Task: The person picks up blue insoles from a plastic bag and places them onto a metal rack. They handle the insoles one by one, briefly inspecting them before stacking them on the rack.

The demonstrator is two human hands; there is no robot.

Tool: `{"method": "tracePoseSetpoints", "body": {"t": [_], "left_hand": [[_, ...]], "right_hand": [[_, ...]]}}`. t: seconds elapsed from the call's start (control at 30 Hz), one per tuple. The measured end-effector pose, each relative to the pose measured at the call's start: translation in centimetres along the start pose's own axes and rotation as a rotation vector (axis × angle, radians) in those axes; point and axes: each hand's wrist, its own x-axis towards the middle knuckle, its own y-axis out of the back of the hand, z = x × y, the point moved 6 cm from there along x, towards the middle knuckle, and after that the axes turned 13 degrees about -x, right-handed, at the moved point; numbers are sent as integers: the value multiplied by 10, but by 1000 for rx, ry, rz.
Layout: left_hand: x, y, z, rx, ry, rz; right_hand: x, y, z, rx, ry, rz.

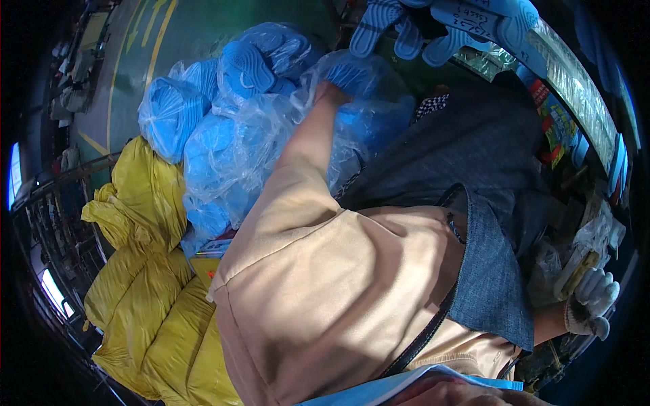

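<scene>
My bare left arm reaches forward to a clear plastic bag of blue shoe soles (349, 73). At its end my left hand (328, 92) is at the bag's mouth, its fingers hidden by the plastic and the soles. Beside it lie more bagged blue soles (247, 68), with a patterned tread on some. Far to the right, my right hand (592, 301) wears a white glove. Its fingers are loosely bent with the thumb apart, and nothing shows in them. Crumpled clear plastic (592, 237) is close to that hand.
Yellow sacks (152, 298) are piled at the left, near a dark metal rack (57, 216). Blue soles with handwriting (467, 27) hang at the top right. Behind the bags is a green floor (193, 34) with yellow lines. My denim apron (491, 271) covers part of the view.
</scene>
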Motion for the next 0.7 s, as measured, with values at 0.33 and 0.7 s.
{"method": "tracePoseSetpoints", "body": {"t": [0.33,0.7], "left_hand": [[72,-14,-48,290,13,-10],[41,-22,-62,-151,86,336]], "right_hand": [[-9,5,-4,44,0,0],[-37,30,4,-71,8,238]]}}
